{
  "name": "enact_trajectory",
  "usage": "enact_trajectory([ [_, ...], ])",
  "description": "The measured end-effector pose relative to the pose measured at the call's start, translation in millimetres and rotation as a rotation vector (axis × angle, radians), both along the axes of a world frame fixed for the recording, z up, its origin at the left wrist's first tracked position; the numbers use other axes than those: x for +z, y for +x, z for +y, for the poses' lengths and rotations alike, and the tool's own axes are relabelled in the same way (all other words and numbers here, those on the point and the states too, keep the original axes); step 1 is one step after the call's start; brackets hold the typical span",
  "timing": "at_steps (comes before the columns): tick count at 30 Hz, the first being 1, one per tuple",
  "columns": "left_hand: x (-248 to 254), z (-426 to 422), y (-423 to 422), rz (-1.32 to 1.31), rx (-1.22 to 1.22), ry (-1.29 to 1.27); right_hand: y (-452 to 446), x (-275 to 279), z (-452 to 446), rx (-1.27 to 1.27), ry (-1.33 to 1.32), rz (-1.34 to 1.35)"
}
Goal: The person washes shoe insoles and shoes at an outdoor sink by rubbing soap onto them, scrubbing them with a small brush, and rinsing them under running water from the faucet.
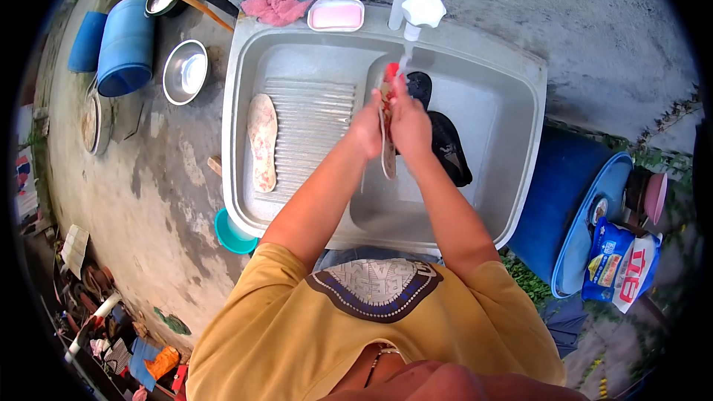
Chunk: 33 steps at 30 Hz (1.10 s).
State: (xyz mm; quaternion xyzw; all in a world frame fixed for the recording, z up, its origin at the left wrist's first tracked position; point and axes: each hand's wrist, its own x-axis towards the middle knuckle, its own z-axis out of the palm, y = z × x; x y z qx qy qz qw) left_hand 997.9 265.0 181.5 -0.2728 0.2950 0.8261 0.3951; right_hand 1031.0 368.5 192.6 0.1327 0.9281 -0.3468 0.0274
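Beneath the running white faucet [417, 1], my left hand [366, 128] and my right hand [411, 122] are close together, fingers wrapped round an insole [388, 156] held on edge. Something red [391, 71] shows at its top end, by the water stream. A second insole [262, 141], pale with reddish patches, lies on the ribbed left side of the grey sink [230, 119]. In the right basin, a black shoe [448, 150] lies beside and partly behind my right hand, with another black item [420, 87] above it.
On the sink's back rim are a pink cloth [275, 10] and a soap dish [336, 15]. A metal bowl [185, 72], blue barrels [126, 44] and a teal bucket [235, 232] stand left; a large blue barrel [553, 200] stands right.
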Motion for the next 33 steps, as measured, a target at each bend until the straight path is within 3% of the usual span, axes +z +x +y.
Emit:
enact_trajectory([
  [2, -7, -14, -19, -0.085, 0.100, 0.049, 35, -2, -22, 0.132, -0.024, 0.074],
  [3, 8, -23, -25, -0.100, 0.026, 0.005, 49, -14, -29, 0.143, 0.008, 0.244],
  [6, -5, -10, -10, -0.040, 0.043, -0.043, 25, 1, -4, 0.077, 0.107, 0.056],
  [7, -13, -3, -7, -0.017, 0.023, -0.029, 3, 20, 2, 0.026, 0.131, -0.128],
  [10, -3, -1, -17, 0.006, 0.051, 0.120, -7, -4, 3, 0.001, 0.166, 0.052],
  [11, -4, -4, -26, -0.033, 0.074, 0.125, 2, -7, -8, 0.031, 0.206, 0.292],
  [14, 8, -26, -43, 0.056, 0.067, 0.135, 49, 28, -18, 0.190, 0.015, -0.074],
  [18, -5, -24, -46, 0.140, 0.238, 0.288, 59, 0, 17, 0.105, 0.032, 0.230],
  [21, -2, -9, -48, 0.202, 0.349, 0.271, 34, -33, 33, -0.127, -0.429, 0.312],
  [24, 2, 7, -49, 0.244, 0.386, 0.237, 21, 7, 38, -0.247, -1.047, -0.264],
  [29, 10, 11, -52, 0.376, 0.329, 0.185, 9, -25, 43, -0.436, -1.217, 0.010],
  [33, 11, -35, -49, 0.440, 0.338, 0.115, -1, -13, 41, -0.396, -1.203, 0.027],
])
